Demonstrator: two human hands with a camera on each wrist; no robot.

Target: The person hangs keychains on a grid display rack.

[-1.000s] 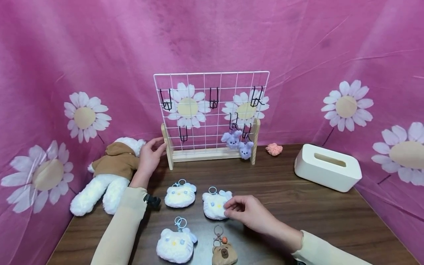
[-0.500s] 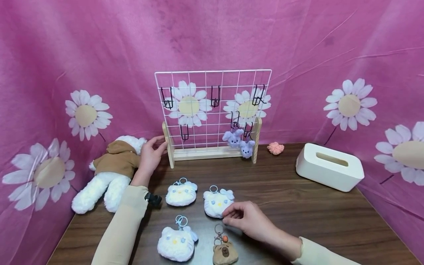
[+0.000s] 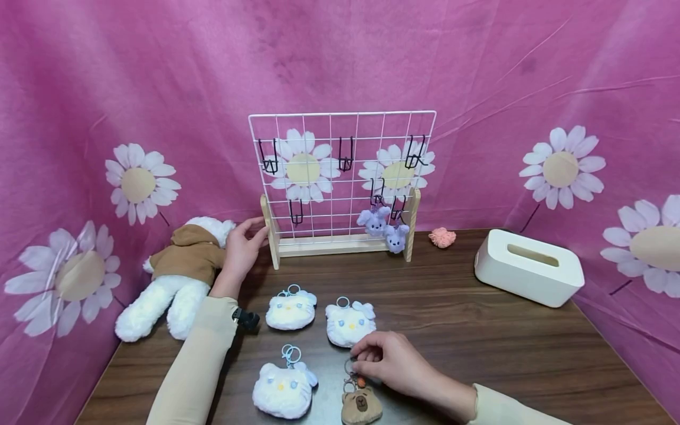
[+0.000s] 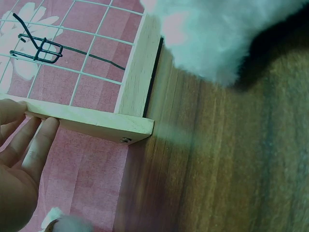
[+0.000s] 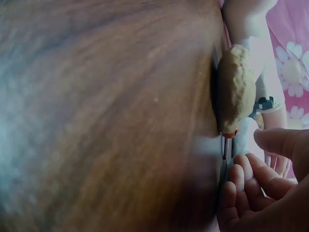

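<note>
My left hand [image 3: 242, 252] grips the left wooden upright [image 3: 270, 236] of a white wire grid rack [image 3: 330, 218], thumb and fingertips on the wood in the left wrist view. My right hand [image 3: 398, 363] is low over the table, fingertips at the metal ring [image 3: 347, 367] of a brown capybara plush keychain [image 3: 361, 406] with an orange bead. In the right wrist view its thumb [image 5: 277, 142] stands apart from the bent fingers [image 5: 244, 181], beside the ring. Several white cat-face plush keychains lie close by, one [image 3: 347, 326] right behind the right hand.
Black hooks [image 3: 345, 154] sit on the grid; two purple rabbit plush charms [image 3: 375, 223] hang at its lower right. A white plush toy in a brown hoodie [image 3: 186, 260] lies left. A pink yarn ball [image 3: 442, 238] and a white tissue box [image 3: 528, 271] are at right.
My right hand has moved from the right edge of the nearby white cat-face keychain down toward me to the capybara keychain's ring. My left hand stays on the upright.
</note>
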